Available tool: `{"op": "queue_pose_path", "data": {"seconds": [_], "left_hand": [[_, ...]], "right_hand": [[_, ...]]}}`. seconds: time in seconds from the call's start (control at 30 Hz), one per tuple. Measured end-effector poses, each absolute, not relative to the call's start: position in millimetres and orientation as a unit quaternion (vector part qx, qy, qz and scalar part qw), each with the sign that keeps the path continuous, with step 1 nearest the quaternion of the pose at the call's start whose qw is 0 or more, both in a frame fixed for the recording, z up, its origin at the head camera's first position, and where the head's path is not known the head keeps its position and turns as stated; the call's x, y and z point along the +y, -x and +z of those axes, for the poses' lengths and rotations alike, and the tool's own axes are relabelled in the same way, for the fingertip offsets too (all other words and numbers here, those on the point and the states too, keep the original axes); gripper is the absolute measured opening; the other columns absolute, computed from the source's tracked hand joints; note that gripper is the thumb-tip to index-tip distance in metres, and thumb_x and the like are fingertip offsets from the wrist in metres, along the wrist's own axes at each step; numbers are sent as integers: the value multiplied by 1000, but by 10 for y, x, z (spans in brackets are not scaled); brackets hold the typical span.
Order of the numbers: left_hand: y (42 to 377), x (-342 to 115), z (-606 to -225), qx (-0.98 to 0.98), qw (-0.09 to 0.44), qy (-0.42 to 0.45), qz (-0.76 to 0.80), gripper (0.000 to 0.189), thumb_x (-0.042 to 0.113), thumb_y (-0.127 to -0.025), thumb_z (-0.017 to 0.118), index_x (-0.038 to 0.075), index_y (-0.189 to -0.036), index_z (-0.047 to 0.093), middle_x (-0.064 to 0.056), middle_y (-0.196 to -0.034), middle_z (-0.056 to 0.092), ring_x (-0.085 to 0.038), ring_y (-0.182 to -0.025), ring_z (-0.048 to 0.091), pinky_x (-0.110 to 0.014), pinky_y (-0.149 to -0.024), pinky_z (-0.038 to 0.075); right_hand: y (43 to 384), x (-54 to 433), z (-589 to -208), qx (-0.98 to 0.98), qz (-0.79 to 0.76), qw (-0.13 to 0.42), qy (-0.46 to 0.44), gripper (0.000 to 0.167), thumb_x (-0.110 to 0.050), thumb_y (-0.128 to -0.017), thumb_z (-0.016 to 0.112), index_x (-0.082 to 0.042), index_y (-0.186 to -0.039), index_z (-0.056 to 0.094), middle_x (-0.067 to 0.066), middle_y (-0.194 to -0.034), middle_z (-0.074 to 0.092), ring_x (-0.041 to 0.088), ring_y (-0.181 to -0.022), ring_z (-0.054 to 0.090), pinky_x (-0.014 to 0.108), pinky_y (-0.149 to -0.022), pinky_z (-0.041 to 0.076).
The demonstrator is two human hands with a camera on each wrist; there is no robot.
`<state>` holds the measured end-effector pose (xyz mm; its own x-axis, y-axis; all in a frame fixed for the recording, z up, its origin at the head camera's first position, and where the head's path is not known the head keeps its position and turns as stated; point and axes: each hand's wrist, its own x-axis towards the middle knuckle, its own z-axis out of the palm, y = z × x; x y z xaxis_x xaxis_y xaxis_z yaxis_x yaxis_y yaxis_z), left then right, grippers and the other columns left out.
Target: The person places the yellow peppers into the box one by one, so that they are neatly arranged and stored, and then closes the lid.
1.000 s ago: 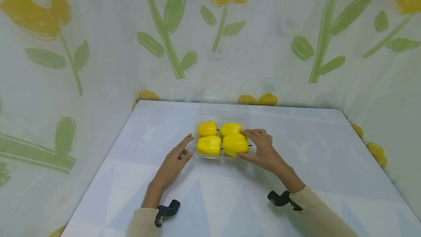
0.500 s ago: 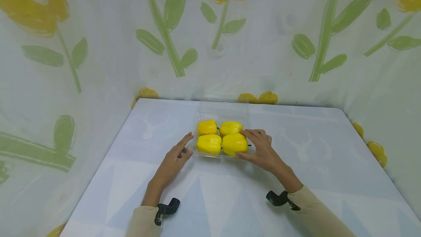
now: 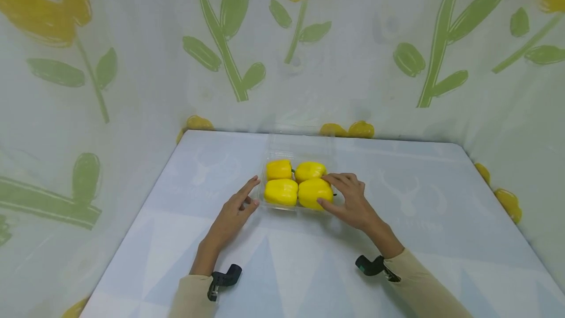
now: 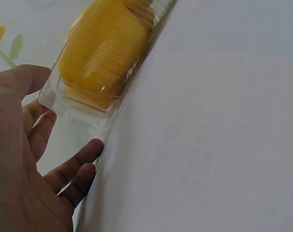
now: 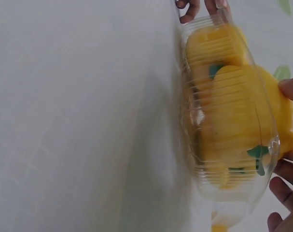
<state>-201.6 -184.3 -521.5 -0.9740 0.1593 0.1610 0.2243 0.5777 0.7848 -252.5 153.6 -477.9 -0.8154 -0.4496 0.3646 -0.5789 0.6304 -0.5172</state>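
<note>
Several yellow bell peppers lie in two rows in a clear plastic clamshell box [image 3: 278, 207], its lid [image 3: 302, 145] folded open toward the wall. My right hand [image 3: 348, 202] spans the near right bell pepper [image 3: 314, 192], thumb on the near side and fingers on the far side; in the right wrist view the thumb [image 5: 292, 89] rests on the pepper's skin above the rim. My left hand [image 3: 231, 212] stands at the box's left side with spread fingers. In the left wrist view its thumb [image 4: 33, 77] reaches the rim near the corner, and it holds nothing.
A pale patterned cloth covers the table [image 3: 176, 244]. Close behind the lid hangs a floral curtain [image 3: 344, 87], which also closes off both sides. Each wrist carries a black camera mount [image 3: 225, 278] that juts inward.
My right thumb has slid slightly up and inward on the near right bell pepper. My left hand and the box have stayed in place; the head view has tilted slightly.
</note>
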Motion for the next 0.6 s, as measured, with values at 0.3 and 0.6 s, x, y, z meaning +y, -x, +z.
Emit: {"op": "queue_pose_path", "data": {"seconds": [0.3, 0.6], "left_hand": [[2025, -1847, -5224, -892, 37, 105, -438, 56, 42, -104, 52, 37, -157, 32, 27, -158, 25, -14, -103, 52, -43, -86, 46], [2039, -1847, -5207, -890, 38, 107, -441, 56, 39, -104, 53, 34, -157, 33, 26, -159, 25, -14, -103, 52, -42, -85, 46]], "right_hand": [[2552, 1546, -4846, -890, 346, 96, -281, 60, -38, -83, 82, -14, -134, 64, 6, -132, 60, 27, -120, 41, 49, -82, 23], [2571, 1557, -4777, -909, 313, 71, -266, 62, -44, -79, 84, -16, -131, 66, 4, -131, 61, 26, -117, 42, 48, -81, 22]]}}
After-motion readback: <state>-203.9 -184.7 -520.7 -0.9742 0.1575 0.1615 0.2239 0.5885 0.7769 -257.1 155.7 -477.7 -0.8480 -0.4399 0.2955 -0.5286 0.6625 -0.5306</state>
